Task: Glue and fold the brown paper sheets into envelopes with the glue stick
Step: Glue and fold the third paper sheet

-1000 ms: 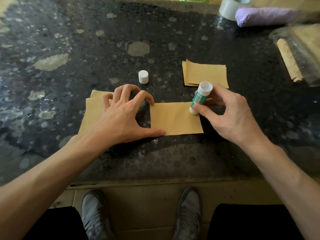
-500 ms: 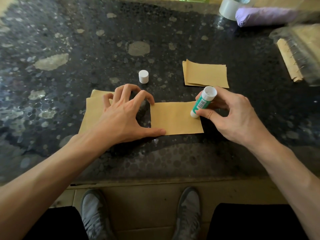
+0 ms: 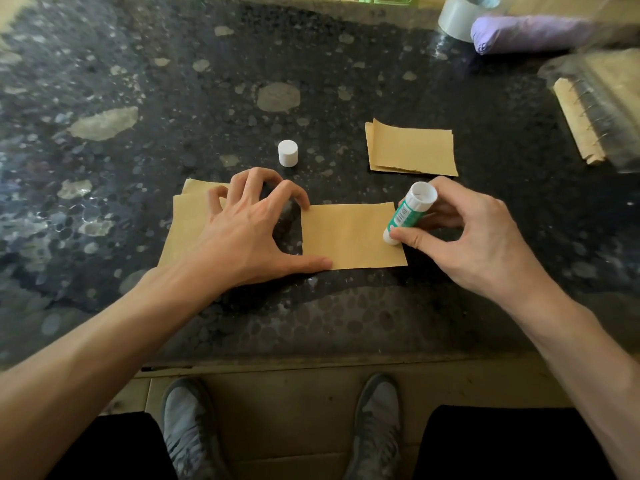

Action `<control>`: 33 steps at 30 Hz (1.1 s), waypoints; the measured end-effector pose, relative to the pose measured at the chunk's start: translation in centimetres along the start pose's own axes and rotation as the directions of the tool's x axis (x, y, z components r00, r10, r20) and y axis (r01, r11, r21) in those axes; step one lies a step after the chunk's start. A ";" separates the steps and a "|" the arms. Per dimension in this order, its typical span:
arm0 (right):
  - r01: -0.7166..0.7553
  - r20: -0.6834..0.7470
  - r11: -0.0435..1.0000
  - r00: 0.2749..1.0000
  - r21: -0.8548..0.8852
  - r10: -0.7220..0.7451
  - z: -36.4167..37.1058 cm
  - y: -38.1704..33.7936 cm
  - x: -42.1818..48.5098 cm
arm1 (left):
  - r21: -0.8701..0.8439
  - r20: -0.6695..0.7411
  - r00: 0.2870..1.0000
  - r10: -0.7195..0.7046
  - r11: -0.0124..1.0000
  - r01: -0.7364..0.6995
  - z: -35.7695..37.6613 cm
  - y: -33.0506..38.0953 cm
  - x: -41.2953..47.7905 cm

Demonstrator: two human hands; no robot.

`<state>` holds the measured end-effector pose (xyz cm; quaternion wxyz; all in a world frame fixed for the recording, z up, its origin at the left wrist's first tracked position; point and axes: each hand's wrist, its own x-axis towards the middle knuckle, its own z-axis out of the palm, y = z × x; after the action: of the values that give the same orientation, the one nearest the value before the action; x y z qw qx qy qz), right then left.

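A brown paper sheet (image 3: 349, 237) lies flat on the dark speckled table (image 3: 207, 81). My left hand (image 3: 242, 233) arches over its left edge, with thumb and fingertips pressing the sheet down. My right hand (image 3: 474, 237) grips a green and white glue stick (image 3: 407, 213), tilted, its lower tip on the sheet's right edge. A stack of brown sheets (image 3: 180, 223) lies under my left hand. Folded brown paper pieces (image 3: 412, 148) lie further back on the right. The white glue cap (image 3: 287, 153) stands behind my left hand.
A roll of clear tape (image 3: 457, 15) and a purple bundle (image 3: 530, 31) sit at the back right. A spiral-bound pad in clear plastic (image 3: 595, 109) lies at the right edge. My shoes (image 3: 377, 420) show below the table's front edge.
My right hand has drawn the glue stick down along the sheet's right edge toward me. My left hand has stayed in place.
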<state>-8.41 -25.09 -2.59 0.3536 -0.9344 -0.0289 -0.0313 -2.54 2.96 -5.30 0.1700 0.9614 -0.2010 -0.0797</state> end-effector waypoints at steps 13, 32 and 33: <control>0.025 0.054 0.999 0.998 0.038 -0.027 1.0 0.2 -0.1 | 0.033 -0.008 1.000 0.005 0.999 -0.005 0.0 0.0 0.0; 0.055 -0.025 0.998 0.998 0.028 -0.054 2.6 -0.7 0.4 | 0.031 -0.024 1.000 0.017 0.999 -0.016 0.1 -0.1 -0.1; 0.056 -0.026 0.998 0.998 0.028 -0.055 2.7 -0.7 0.4 | 0.030 -0.022 1.000 0.018 0.999 -0.017 0.1 -0.1 -0.1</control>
<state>-7.97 -22.72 -4.10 0.3664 -0.9276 -0.0510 -0.0523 -2.62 3.04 -5.37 0.1584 0.9629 -0.2086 -0.0645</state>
